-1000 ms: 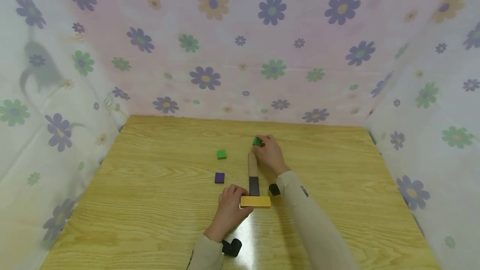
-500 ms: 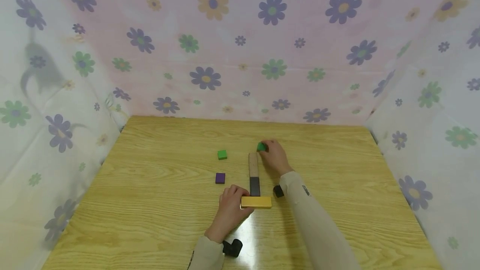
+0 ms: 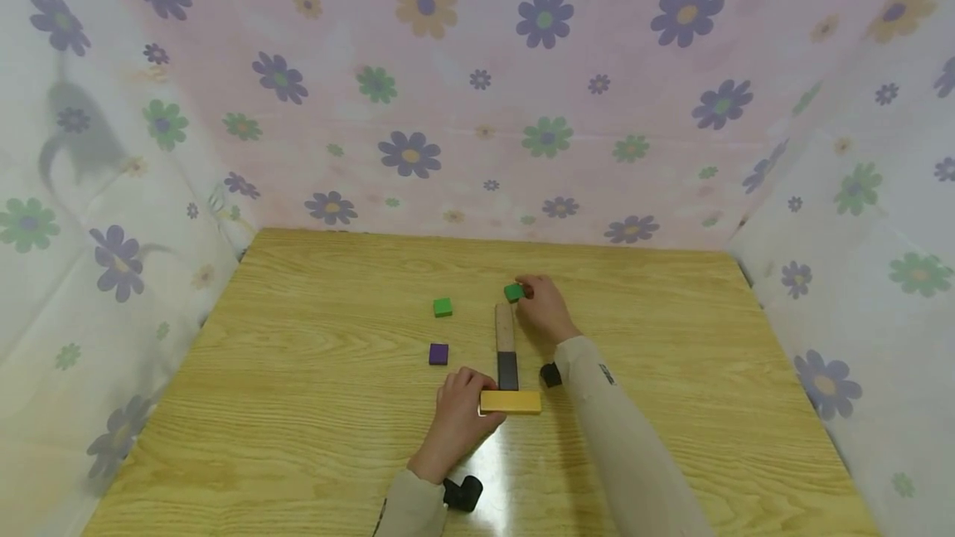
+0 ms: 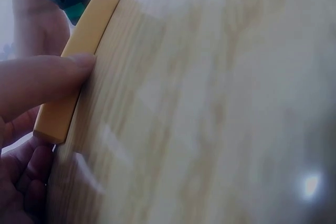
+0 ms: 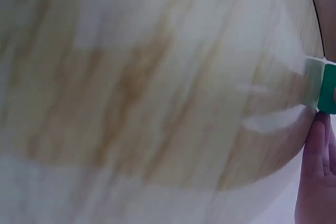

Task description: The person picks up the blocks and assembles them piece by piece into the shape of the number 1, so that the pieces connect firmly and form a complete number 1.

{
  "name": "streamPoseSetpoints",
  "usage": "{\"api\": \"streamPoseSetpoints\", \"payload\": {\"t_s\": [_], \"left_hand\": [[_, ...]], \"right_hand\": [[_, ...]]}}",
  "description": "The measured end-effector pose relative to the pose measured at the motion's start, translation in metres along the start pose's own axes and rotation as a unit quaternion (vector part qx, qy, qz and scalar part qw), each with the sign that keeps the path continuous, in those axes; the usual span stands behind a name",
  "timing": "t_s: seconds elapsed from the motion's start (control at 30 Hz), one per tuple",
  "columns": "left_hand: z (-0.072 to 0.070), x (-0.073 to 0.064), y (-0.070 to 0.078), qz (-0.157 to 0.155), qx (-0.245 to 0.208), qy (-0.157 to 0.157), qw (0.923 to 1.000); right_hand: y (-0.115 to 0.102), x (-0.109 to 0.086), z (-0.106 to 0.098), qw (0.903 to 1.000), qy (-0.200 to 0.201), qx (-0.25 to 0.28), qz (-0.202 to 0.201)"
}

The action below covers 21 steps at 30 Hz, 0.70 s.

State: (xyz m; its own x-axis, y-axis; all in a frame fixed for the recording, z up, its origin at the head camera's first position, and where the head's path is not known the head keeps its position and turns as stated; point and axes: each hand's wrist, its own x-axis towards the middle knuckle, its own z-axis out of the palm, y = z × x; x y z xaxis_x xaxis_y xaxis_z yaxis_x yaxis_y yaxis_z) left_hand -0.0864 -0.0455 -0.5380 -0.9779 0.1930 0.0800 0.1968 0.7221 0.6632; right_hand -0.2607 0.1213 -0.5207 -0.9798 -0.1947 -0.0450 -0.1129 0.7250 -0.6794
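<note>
White, pink-tinged fabric [image 3: 448,106] printed with purple, green and orange flowers hangs around three sides of a wood-grain worktop [image 3: 313,388], and a grey shadow falls across the panel on the left. A bright patch of reflected light lies on the worktop just on the near side of the yellow rectangular bar [image 3: 511,402], which lies crosswise in front of the person. The left hand [image 3: 457,411] is closed to the width of that bar, pinching its left end, with the thumb along the near side and fingers at the far side. The right hand [image 3: 545,307], well beyond the yellow bar, is narrowed around a small dark green block [image 3: 513,293], held between thumb and fingertips. From the yellow bar a line of pieces runs away from the person: first a dark grey block [image 3: 507,371] at its far side, then a pale wooden block [image 3: 505,327] end to end with the grey one. The held dark green block is at the far end of this line; whether it touches the wooden one I cannot tell. Left of the yellow bar and farther away lie a purple square block [image 3: 438,354] and, beyond that, a bright green block [image 3: 443,307]
</note>
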Motion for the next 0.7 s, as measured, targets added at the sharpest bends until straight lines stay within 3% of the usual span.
{"api": "streamPoseSetpoints", "payload": {"t_s": [0.7], "left_hand": [[-0.0006,-0.0005,0.0005,0.000,-0.013,-0.007,0.9999]], "right_hand": [[-0.0079,0.0016,0.0041,0.9986,-0.015,0.051,0.004]]}}
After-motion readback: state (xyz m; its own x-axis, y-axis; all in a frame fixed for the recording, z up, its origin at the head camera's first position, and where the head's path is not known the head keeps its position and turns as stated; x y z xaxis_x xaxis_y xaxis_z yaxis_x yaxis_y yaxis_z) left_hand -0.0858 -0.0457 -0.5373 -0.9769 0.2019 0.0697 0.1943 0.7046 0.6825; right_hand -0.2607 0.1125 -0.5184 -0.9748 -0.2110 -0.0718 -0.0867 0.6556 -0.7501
